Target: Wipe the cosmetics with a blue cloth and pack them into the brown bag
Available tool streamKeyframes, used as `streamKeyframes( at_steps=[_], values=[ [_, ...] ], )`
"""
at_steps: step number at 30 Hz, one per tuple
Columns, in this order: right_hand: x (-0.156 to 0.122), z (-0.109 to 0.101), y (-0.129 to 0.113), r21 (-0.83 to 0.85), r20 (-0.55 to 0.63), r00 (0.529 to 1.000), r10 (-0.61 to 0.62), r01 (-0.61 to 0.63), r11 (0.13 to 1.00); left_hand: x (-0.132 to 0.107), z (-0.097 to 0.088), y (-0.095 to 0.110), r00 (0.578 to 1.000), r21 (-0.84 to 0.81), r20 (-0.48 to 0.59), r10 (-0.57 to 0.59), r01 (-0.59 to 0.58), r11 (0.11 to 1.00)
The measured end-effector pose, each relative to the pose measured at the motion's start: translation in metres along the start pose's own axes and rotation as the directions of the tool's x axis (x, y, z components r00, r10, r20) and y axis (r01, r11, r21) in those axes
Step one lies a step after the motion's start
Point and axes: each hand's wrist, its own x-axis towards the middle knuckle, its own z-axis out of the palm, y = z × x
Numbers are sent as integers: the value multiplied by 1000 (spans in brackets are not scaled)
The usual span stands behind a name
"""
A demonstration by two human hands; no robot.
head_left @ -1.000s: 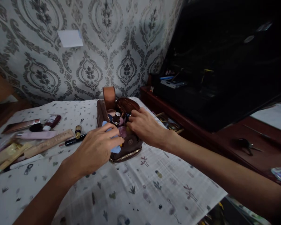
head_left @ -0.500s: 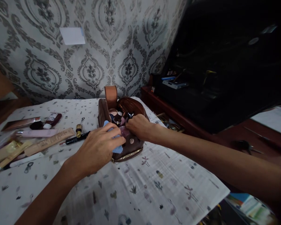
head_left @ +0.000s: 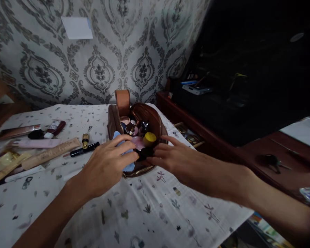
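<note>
Both hands at the open pouch (head_left: 113, 120) near the table's (head_left: 157, 206) far right corner.

Left hand (head_left: 107, 163) has its fingers curled round a blue cloth (head_left: 118, 136) at the pouch's near-left rim – gripping it. Right hand (head_left: 175, 160) lies fingers-out against the near wall, thumb by a dark item at the rim; can't tell whether it pinches anything. The pouch stands upright with its lid flipped back, packed with small bottles and jars and a yellow cap (head_left: 150, 138) on top at the right. Just left of the pouch lies a black pen (head_left: 84, 150) with a small gold tube (head_left: 86, 140) beside it. Further along – toward the left edge – are a tan stick (head_left: 51, 153), a pink tube (head_left: 38, 143) and a red bottle (head_left: 55, 127).
</note>
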Motion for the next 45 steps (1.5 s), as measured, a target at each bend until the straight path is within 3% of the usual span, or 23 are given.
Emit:
streamKeyframes(
  at_steps=[3,7,16,20,26,29,35,45],
  values=[
    [-23,20,-16,-46,-41,997,62,-64,997,-1,3,0,1000,-10,-16,10,-10,1000],
    [-32,31,-25,-28,-20,995,101,-102,994,-1,6,0,1000,-9,-28,-3,3,1000],
    [-31,35,-10,-34,-75,996,43,-45,998,-3,8,1,999,-19,-44,-20,19,1000],
    [-9,17,1,-188,-56,998,25,-35,981,-5,10,3,999,-3,-32,-30,30,1000],
    [48,-17,15,-293,209,966,150,-85,952,-9,10,4,999,-13,-33,-37,36,999],
    [68,-15,17,-346,308,916,257,-144,927,-10,10,3,999,-10,-28,-25,25,1000],
    [88,-3,23,-370,339,876,343,-211,905,-10,9,1,1000,-12,-20,-14,14,1000],
    [89,-5,32,-307,334,928,166,-59,950,-10,13,2,999,-20,-39,-33,32,999]
  ],
)
